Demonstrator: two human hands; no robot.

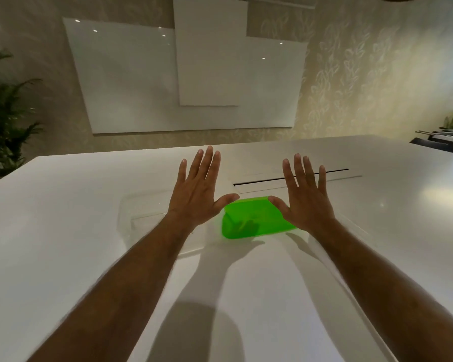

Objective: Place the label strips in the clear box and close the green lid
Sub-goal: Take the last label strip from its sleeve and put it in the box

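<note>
A bright green lid (254, 218) lies on the white table, between and below my two hands. A clear box (141, 215) sits to its left, faint against the table and partly behind my left forearm. Long label strips (290, 178), one dark and some white, lie on the table just beyond the lid, partly behind my right hand's fingers. My left hand (196, 189) is held flat above the table with fingers spread, holding nothing. My right hand (306, 194) is held the same way, palm down and empty.
The white table (63, 231) stretches wide on both sides. White wall panels (188, 79) hang behind it. A green plant (3, 113) stands at the far left. A dark table with objects (445, 142) is at the far right.
</note>
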